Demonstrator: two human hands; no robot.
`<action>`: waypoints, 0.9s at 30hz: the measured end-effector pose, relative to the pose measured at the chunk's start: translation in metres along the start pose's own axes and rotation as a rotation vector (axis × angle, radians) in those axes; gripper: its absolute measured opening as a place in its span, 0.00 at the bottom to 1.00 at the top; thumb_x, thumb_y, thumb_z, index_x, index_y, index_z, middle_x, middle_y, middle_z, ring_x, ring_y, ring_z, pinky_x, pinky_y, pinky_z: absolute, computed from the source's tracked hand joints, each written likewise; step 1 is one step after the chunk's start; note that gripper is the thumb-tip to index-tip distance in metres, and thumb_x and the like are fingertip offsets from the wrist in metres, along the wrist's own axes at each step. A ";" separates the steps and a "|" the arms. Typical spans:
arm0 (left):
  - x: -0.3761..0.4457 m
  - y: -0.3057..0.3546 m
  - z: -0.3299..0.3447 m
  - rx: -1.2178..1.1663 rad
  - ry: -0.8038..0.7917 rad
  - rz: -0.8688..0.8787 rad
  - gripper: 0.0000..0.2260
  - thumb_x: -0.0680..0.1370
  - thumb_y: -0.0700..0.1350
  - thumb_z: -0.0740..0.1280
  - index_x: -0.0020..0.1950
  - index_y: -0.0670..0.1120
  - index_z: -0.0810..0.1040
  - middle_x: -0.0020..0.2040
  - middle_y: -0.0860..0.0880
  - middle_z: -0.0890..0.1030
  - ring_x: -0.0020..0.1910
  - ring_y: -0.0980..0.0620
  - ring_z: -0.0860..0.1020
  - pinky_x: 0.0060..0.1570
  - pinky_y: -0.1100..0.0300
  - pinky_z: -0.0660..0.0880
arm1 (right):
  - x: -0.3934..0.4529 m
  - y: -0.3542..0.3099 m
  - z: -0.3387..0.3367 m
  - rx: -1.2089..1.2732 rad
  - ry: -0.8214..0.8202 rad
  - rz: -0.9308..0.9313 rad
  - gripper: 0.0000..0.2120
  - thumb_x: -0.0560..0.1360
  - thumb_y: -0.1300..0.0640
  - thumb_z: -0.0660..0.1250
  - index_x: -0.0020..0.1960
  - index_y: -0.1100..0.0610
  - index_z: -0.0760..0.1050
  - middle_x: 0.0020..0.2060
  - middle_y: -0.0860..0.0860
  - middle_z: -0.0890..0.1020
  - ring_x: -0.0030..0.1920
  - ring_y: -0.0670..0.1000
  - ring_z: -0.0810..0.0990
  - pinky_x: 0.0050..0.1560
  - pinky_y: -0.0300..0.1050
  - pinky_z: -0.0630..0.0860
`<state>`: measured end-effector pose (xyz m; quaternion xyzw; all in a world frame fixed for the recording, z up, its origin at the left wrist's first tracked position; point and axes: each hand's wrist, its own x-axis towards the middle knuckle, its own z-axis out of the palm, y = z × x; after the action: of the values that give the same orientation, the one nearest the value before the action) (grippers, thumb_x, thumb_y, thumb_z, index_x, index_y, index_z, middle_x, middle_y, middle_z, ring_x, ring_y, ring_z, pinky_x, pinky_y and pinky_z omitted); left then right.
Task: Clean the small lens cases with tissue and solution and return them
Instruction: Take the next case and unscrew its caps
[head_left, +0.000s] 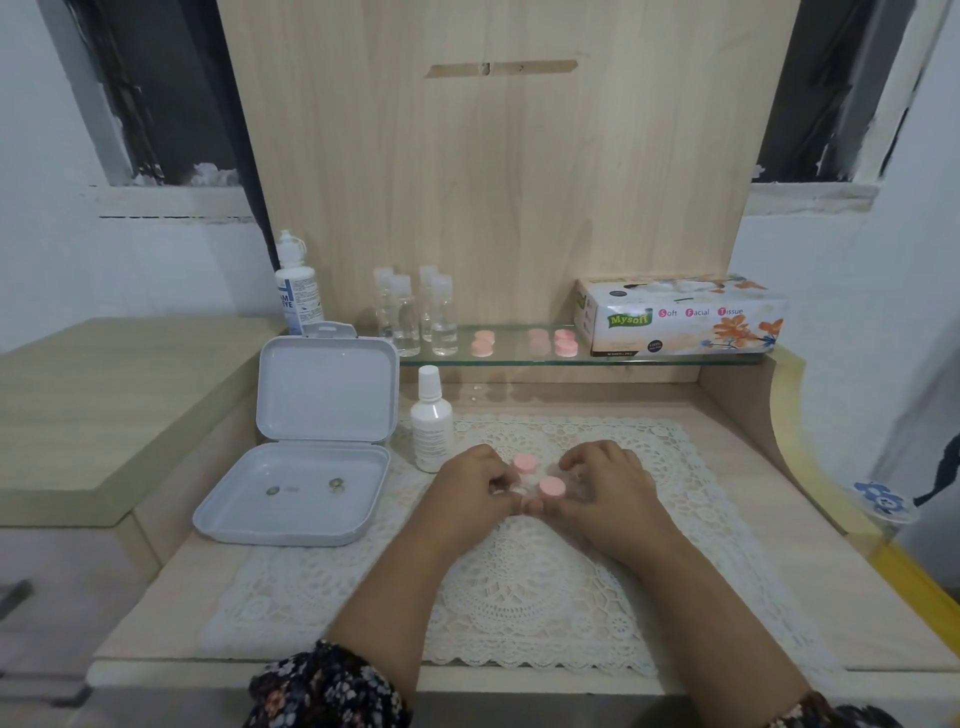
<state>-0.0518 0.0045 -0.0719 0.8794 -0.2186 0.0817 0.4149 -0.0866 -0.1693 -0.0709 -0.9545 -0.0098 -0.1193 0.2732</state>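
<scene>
At a wooden vanity, we work over a lace doily (519, 587) with both hands drawn close together around a cluster of small pink-capped lens cases (551, 487). Our left hand (470, 480) curls its fingers inward against the cases on its side, and our right hand (605, 486) does the same from the other; the cases are clear-bodied and partly hidden under the fingertips, so we cannot tell whether either hand actually pinches one or merely steadies it. A second pink cap (523, 461) shows just behind, between the two hands.

The job looks barely begun, in our judgement. No tissue is in either hand or on the doily; the tissue box (680, 317) sits on the glass shelf (519, 358) at right. The small white solution bottle (431, 421) stands capped just left of our left hand. More pink cases (483, 344) wait on the shelf beside four clear vials (415, 317), and a taller solution bottle (297, 286) stands at the shelf's left end. An open white travel case (306, 467) lies on the desk to the left. Opening, wiping and returning all appear still ahead of us.
</scene>
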 end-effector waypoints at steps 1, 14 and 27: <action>0.000 0.000 0.000 0.001 0.001 0.002 0.07 0.69 0.44 0.75 0.45 0.45 0.83 0.40 0.55 0.73 0.38 0.59 0.71 0.39 0.67 0.66 | 0.000 0.000 0.000 -0.002 0.016 0.008 0.30 0.61 0.27 0.68 0.55 0.44 0.74 0.54 0.42 0.70 0.60 0.45 0.64 0.59 0.44 0.62; 0.000 -0.003 0.002 -0.022 0.005 -0.026 0.09 0.68 0.45 0.76 0.45 0.44 0.82 0.41 0.55 0.74 0.39 0.59 0.73 0.43 0.64 0.68 | 0.001 0.006 0.000 0.270 0.062 -0.016 0.13 0.77 0.52 0.67 0.59 0.39 0.75 0.48 0.32 0.73 0.58 0.45 0.69 0.65 0.50 0.65; 0.000 -0.004 0.001 -0.023 0.000 -0.033 0.11 0.68 0.46 0.77 0.46 0.43 0.82 0.41 0.56 0.74 0.38 0.61 0.73 0.42 0.67 0.67 | 0.014 0.017 0.010 0.184 0.108 0.062 0.06 0.77 0.45 0.67 0.50 0.43 0.81 0.45 0.41 0.81 0.55 0.50 0.77 0.60 0.54 0.73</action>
<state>-0.0501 0.0064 -0.0751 0.8781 -0.2048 0.0722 0.4264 -0.0696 -0.1791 -0.0847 -0.9174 0.0238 -0.1608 0.3633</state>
